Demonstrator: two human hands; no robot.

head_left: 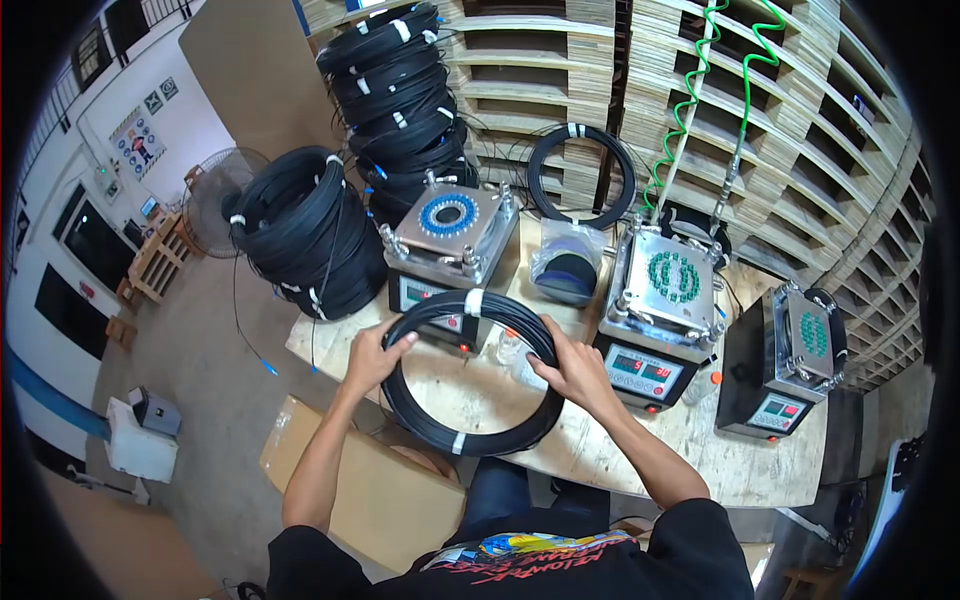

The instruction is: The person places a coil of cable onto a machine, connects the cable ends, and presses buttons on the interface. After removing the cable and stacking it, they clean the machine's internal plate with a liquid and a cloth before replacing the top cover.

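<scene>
Both hands hold up a coil of black cable point(500, 441) above the front of the wooden table. White ties bind it at the top and bottom. My left hand point(374, 357) grips its left side with the thumb over the ring. On the opposite side, my right hand point(574, 372) is wrapped round the coil. Behind the coil stands a polishing machine point(450, 222) with a blue ring of connectors on its top plate; the coil partly covers its front panel. Small clear bottles point(527, 374) show through and beside the coil, partly hidden by it.
Stacked black cable coils point(310, 235) stand at the left, with a taller stack point(400, 110) behind. Two more machines point(662, 290) with green connectors sit to the right. A bag of dark discs point(565, 272) lies between machines. A cardboard box point(365, 480) is below the table point(760, 465).
</scene>
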